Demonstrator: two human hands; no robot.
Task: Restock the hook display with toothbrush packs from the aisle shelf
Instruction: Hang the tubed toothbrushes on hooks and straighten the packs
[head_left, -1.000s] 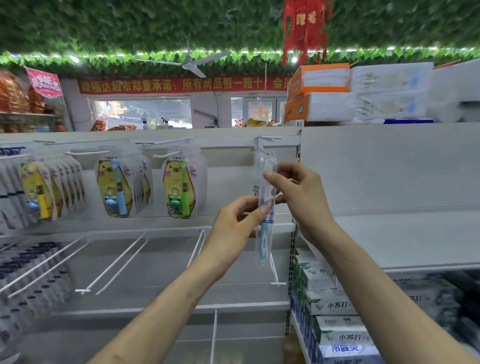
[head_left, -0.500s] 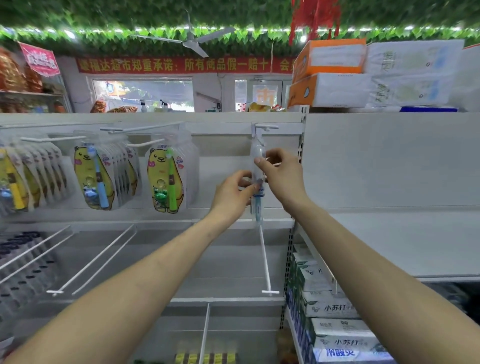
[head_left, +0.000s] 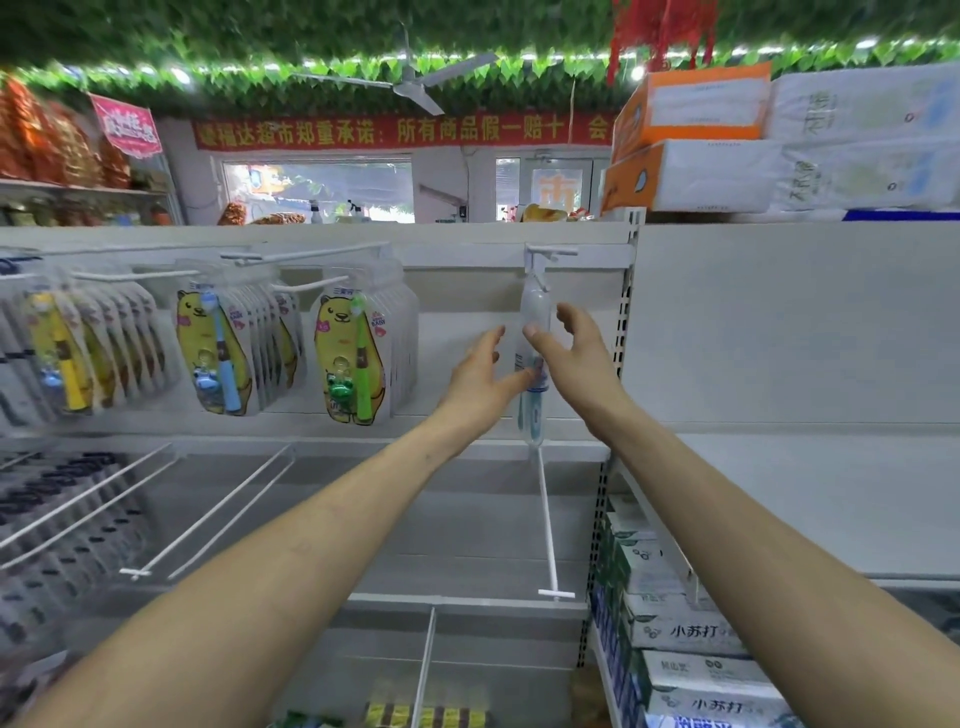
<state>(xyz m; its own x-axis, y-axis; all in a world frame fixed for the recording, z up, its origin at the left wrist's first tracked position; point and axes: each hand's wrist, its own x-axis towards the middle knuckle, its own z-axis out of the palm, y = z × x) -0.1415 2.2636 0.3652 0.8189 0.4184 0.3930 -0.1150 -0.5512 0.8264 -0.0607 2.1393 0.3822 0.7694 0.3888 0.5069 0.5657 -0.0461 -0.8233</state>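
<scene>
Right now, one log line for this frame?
pack: on hook | left hand: open, at pack | right hand: open, at pack | step: hung

A small supermarket: white aisle shelving (head_left: 779, 332) with peg hooks, hanging toothbrush packs (head_left: 350, 358), stacked tissue cartons (head_left: 691, 140), a red banner (head_left: 400, 130)
</scene>
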